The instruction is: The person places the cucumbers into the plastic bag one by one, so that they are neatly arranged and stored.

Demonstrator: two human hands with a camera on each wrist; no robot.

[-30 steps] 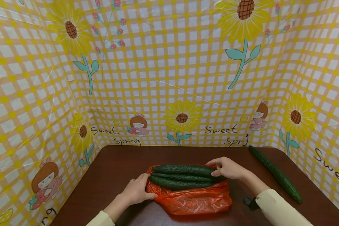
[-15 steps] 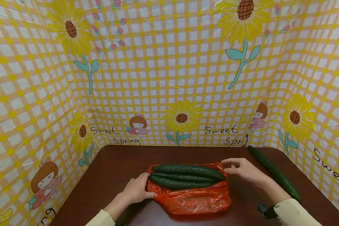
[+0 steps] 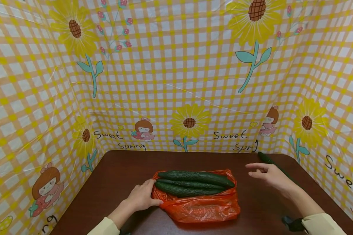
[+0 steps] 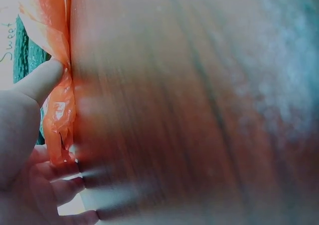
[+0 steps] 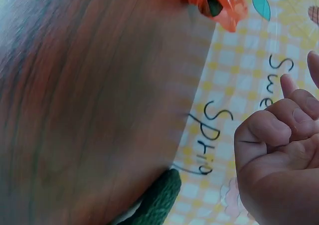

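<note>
Three green cucumbers [image 3: 194, 176] lie side by side in the mouth of an orange-red plastic bag [image 3: 206, 209] in the head view. At its left end, my left hand [image 3: 139, 196] holds the bag's edge between thumb and fingers. The left wrist view shows that thumb [image 4: 42, 80] against the crumpled plastic [image 4: 61, 110]. My right hand [image 3: 272, 178] hovers right of the bag and holds nothing; thumb and index finger are apart, other fingers curled [image 5: 269, 130]. Behind it lies a single cucumber [image 3: 264, 158], partly hidden by the hand and forearm; its tip [image 5: 162, 195] shows in the right wrist view.
The dark brown table [image 3: 129, 163] has wood grain. Checked, flower-printed cloth [image 3: 164, 98] rises along its back and both sides. A dark strap-like device [image 3: 292, 224] sits at the right wrist.
My right hand has left the right end of the cucumbers and bag and moved right, toward the single cucumber. My left hand and the bag have stayed in place.
</note>
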